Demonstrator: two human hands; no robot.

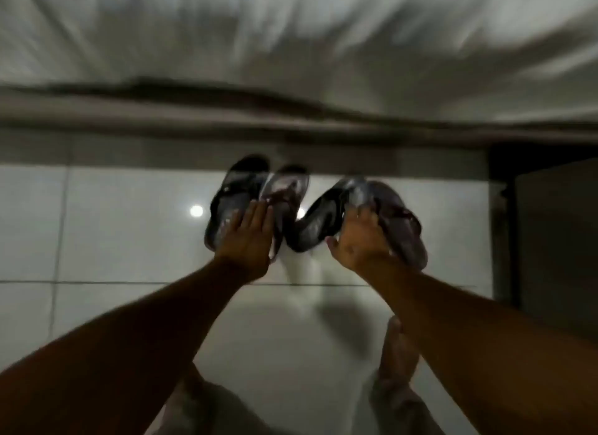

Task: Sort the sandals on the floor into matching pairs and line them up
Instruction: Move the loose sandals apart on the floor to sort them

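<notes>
Nearest me, at six o'clock, my knees are blurred over the pale tiled floor [113, 227], and both forearms reach up toward twelve. My left hand [249, 237] lies flat, fingers [259, 213] together and extended, pressed on two sandals: a dark sandal [231, 195] at its eleven o'clock and a lighter strapped sandal [286, 191] at its one. My right hand [359, 237] has its fingers curled down over a second dark sandal [318, 222] and a brownish sandal [401, 227]; through the blur I cannot tell whether they clamp or merely press. All four sandals sit mid-floor, just short of the bed frame [226, 117] beyond, white bedding [291, 30] farthest off. The left two run long axis six to twelve, toes toward the bed; the right two splay, one toward one o'clock, the other toward eleven. I judge like is mixed with unlike, so I'd swap the inner sandals, then square heels on one tile seam
</notes>
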